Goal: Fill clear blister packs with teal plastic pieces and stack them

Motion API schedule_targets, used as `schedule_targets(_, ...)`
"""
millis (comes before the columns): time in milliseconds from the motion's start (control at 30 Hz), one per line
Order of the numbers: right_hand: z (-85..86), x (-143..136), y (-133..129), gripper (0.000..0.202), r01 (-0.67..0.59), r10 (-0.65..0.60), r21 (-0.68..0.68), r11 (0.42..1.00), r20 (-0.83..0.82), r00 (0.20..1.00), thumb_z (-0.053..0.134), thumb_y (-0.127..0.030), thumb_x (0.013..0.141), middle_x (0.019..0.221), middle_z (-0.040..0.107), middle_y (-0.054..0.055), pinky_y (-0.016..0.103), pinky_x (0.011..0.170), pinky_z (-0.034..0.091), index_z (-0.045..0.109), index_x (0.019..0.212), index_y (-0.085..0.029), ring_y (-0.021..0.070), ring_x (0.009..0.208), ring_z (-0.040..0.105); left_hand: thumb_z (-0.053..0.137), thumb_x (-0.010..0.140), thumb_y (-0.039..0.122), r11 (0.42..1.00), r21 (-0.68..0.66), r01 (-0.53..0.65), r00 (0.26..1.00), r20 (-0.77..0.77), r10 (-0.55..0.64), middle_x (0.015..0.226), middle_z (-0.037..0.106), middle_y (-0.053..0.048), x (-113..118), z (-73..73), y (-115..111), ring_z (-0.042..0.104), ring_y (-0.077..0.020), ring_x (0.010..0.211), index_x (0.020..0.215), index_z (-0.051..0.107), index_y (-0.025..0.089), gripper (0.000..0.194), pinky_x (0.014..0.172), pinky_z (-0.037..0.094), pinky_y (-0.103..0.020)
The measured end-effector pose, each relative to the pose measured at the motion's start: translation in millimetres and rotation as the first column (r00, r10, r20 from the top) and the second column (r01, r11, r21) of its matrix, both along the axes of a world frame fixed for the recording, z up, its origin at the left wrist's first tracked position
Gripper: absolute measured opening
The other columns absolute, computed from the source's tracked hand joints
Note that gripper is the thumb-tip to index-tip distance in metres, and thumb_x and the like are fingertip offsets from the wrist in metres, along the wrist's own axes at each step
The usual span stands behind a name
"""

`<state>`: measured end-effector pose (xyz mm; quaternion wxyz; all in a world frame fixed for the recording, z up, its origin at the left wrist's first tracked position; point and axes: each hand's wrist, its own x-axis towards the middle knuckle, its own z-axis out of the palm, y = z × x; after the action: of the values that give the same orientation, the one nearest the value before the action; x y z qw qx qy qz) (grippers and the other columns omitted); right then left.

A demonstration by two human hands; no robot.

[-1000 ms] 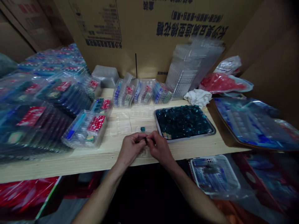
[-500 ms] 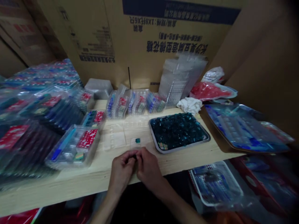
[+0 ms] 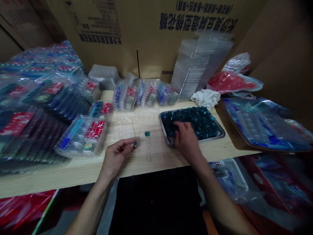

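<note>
A small dark green, gem-like piece point(image 3: 135, 144) is pinched between the thumb and fingertips of my left hand point(image 3: 116, 158). Just right of it, a clear plastic blister tray point(image 3: 156, 151) lies flat on the table, with one teal piece point(image 3: 147, 133) in its upper part. My right hand point(image 3: 187, 140) reaches over the left side of a shallow tray point(image 3: 223, 134) heaped with dark teal translucent pieces point(image 3: 195, 117). Its thumb and index finger are apart, with nothing visible between them; the other fingers are partly hidden.
Filled clear packs point(image 3: 83, 137) crowd the left side, beside tall stacks. Smaller filled packs point(image 3: 124, 96) stand along the back, near a tall stack of clear trays point(image 3: 188, 68). A crumpled white cloth point(image 3: 205, 98) and an open carton point(image 3: 232, 137) sit at right.
My hands, close together before, have separated. The right hand has moved right to the tray of teal pieces; the left has shifted left with a green piece showing. The view has tilted down.
</note>
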<state>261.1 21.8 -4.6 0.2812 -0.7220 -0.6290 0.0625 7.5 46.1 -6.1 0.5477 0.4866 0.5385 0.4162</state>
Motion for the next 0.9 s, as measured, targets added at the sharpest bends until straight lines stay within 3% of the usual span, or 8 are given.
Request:
schedule_targets(67, 1.8, 30, 8, 0.049, 0.159, -0.133, -0.098, 0.982, 0.232, 0.964, 0.051, -0.012, 0.083, 0.126, 0.046, 0.023, 0.048, 0.084, 0.045, 0.051, 0.132, -0.016, 0.0354, 0.105, 0.052, 0.075, 0.072, 0.031, 0.977, 0.204, 0.069, 0.978, -0.208, -0.025, 0.087, 0.075, -0.005, 2, -2.6, 9, 0.067, -0.0184, 0.082, 0.088, 0.077, 0.021, 0.019, 0.078, 0.052, -0.03)
schedule_targets(167, 0.2, 53, 20, 0.044, 0.218, -0.122, -0.211, 0.953, 0.391, 0.912, 0.047, -0.011, 0.085, 0.117, 0.048, 0.023, 0.044, 0.078, 0.045, 0.053, 0.128, -0.014, 0.0338, 0.098, 0.056, 0.065, 0.079, 0.023, 0.891, 0.379, 0.25, 0.901, -0.427, -0.071, 0.09, 0.075, -0.005, 16, -8.0, 23, 0.067, -0.0191, 0.082, 0.091, 0.076, 0.022, 0.015, 0.08, 0.051, -0.031)
schedule_targets(267, -2.7, 57, 29, 0.033, 0.223, -0.112, -0.247, 0.943, 0.394, 0.912, 0.043, -0.009, 0.086, 0.106, 0.051, 0.019, 0.038, 0.074, 0.046, 0.054, 0.117, -0.012, 0.0283, 0.09, 0.059, 0.06, 0.08, 0.016, 0.807, 0.419, 0.417, 0.81, -0.575, -0.119, 0.089, 0.075, -0.005, 35, -17.1, 35, 0.068, -0.0189, 0.08, 0.091, 0.075, 0.022, 0.02, 0.078, 0.051, -0.03)
schedule_targets(400, -3.1, 56, 35, 0.03, 0.21, -0.092, -0.272, 0.939, 0.39, 0.916, 0.045, -0.012, 0.087, 0.108, 0.053, 0.018, 0.036, 0.072, 0.045, 0.051, 0.117, -0.012, 0.0274, 0.087, 0.062, 0.056, 0.08, 0.011, 0.722, 0.382, 0.578, 0.692, -0.697, -0.185, 0.09, 0.074, -0.005, 44, -28.2, 44, 0.068, -0.0182, 0.081, 0.087, 0.076, 0.023, 0.024, 0.076, 0.05, -0.028)
schedule_targets(500, -2.9, 58, 36, 0.029, 0.207, -0.089, -0.285, 0.936, 0.38, 0.921, 0.044, -0.012, 0.088, 0.103, 0.058, 0.017, 0.036, 0.071, 0.044, 0.053, 0.116, -0.012, 0.0279, 0.084, 0.063, 0.056, 0.081, 0.012, 0.72, 0.385, 0.578, 0.706, -0.678, -0.205, 0.091, 0.075, -0.005, 40, -33.9, 44, 0.069, -0.0186, 0.082, 0.087, 0.076, 0.023, 0.024, 0.077, 0.05, -0.028)
schedule_targets(667, -3.1, 67, 37, 0.026, 0.188, -0.166, -0.108, 0.976, 0.184, 0.969, 0.04, -0.016, 0.09, 0.1, 0.063, 0.016, 0.035, 0.078, 0.044, 0.061, 0.105, -0.013, 0.0253, 0.087, 0.062, 0.059, 0.085, 0.021, 0.801, 0.435, 0.411, 0.828, -0.546, -0.129, 0.093, 0.075, -0.006, 34, -44.4, 37, 0.07, -0.0202, 0.088, 0.095, 0.075, 0.024, 0.019, 0.083, 0.053, -0.031)
schedule_targets(800, -3.5, 58, 33, 0.029, 0.089, -0.083, 0.029, 0.996, -0.172, 0.982, 0.042, -0.019, 0.086, 0.09, 0.065, 0.01, 0.034, 0.078, 0.046, 0.066, 0.103, -0.015, 0.0221, 0.084, 0.061, 0.055, 0.089, 0.02, 0.719, 0.482, 0.501, 0.78, -0.61, -0.135, 0.101, 0.074, -0.007, 34, -49.1, 34, 0.069, -0.018, 0.093, 0.096, 0.075, 0.024, 0.022, 0.083, 0.054, -0.029)
schedule_targets(900, -6.1, 32, 24, 0.035, -0.122, 0.083, -0.028, 0.992, -0.586, 0.806, 0.045, -0.026, 0.083, 0.071, 0.062, 0.001, 0.029, 0.063, 0.045, 0.063, 0.111, -0.017, 0.0164, 0.064, 0.058, 0.052, 0.09, 0.02, 0.675, 0.495, 0.547, 0.726, -0.682, -0.089, 0.104, 0.071, -0.008, 33, -50.5, 33, 0.068, -0.0158, 0.09, 0.1, 0.075, 0.024, 0.025, 0.077, 0.054, -0.025)
